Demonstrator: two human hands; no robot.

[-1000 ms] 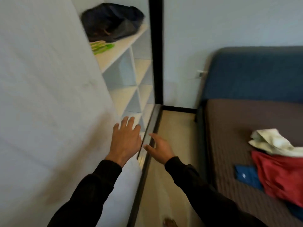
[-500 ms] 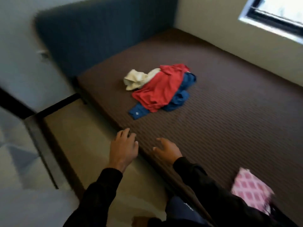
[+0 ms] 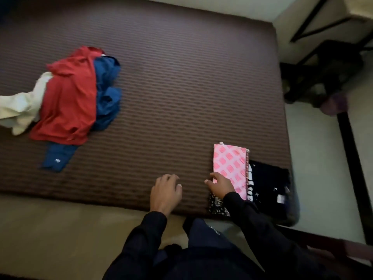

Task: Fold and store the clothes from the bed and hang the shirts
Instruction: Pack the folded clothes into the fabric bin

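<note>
View has swung right since the earlier frame — wardrobe gone, bed (image 3: 181, 81) now fills the shot, ribbed brown cover. Left hand (image 3: 165, 191) hovers over the bed edge, fingers loosely curled, holding nothing. Right hand (image 3: 221, 184) rests on the folded pink checked cloth (image 3: 230, 164), fingers bent at its edge — grip unclear. Black printed garment (image 3: 266, 182) beneath it, partly hidden by the sleeve. Loose pile well apart: red shirt (image 3: 68, 98) over blue garment (image 3: 107, 91), cream cloth (image 3: 22, 108) cut off at frame edge.
</note>
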